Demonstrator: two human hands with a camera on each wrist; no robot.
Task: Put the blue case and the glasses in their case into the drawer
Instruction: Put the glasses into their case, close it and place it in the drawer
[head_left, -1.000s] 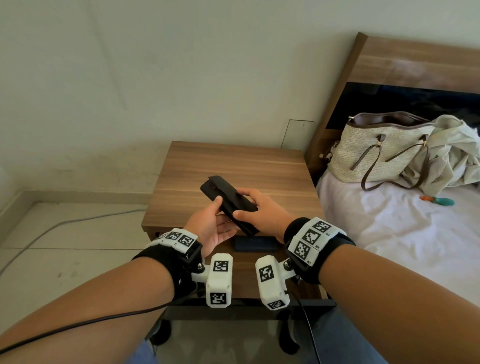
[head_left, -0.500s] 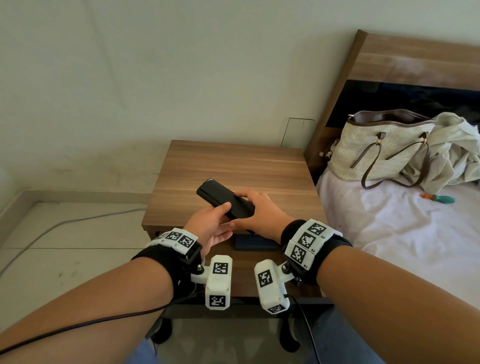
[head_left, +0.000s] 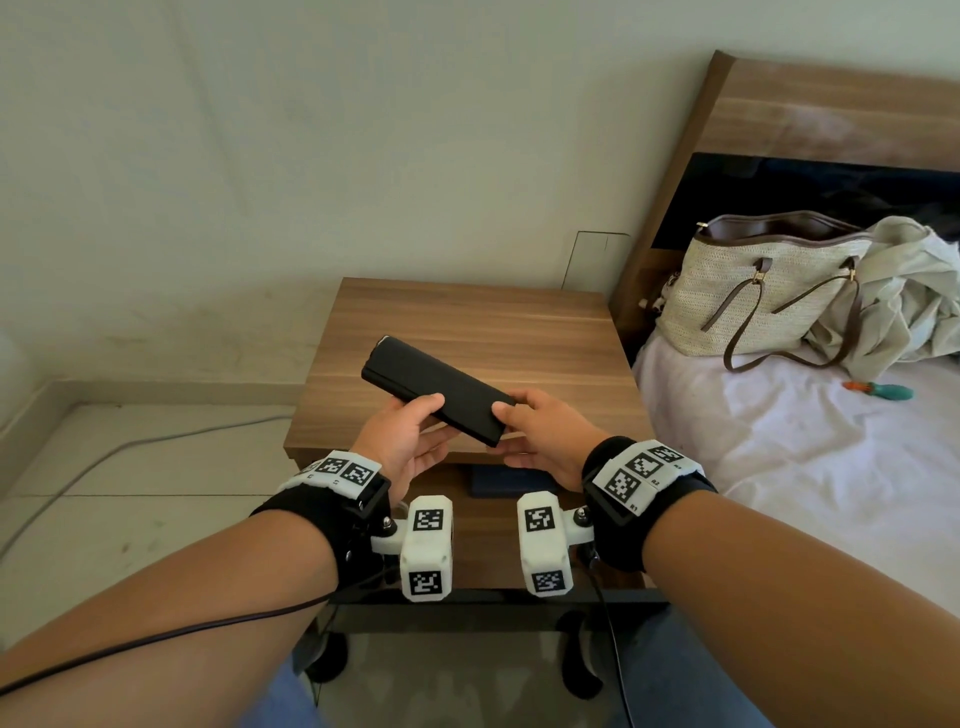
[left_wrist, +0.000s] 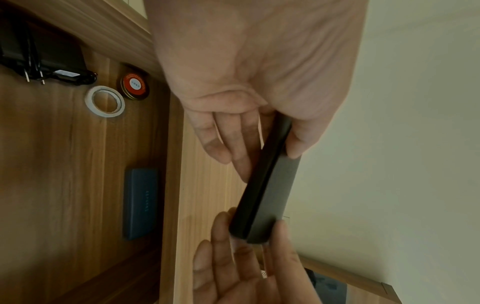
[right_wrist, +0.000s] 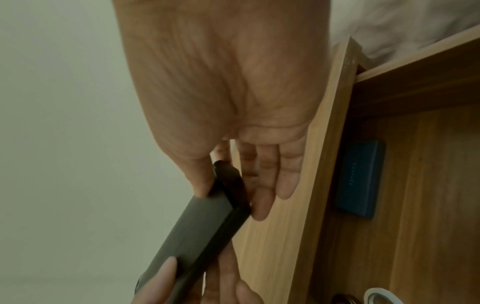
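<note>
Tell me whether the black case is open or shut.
Shut: the black case shows no gap along its seam, held at each end by the left hand and right hand.

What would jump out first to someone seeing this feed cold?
The black glasses case, held level above the nightstand with the left hand gripping its middle and the right hand pinching its near end. Below the hands, the open drawer already holds the blue case, beside a roll of tape and a round tin. On the bed to the right sits a woven handbag.
</note>
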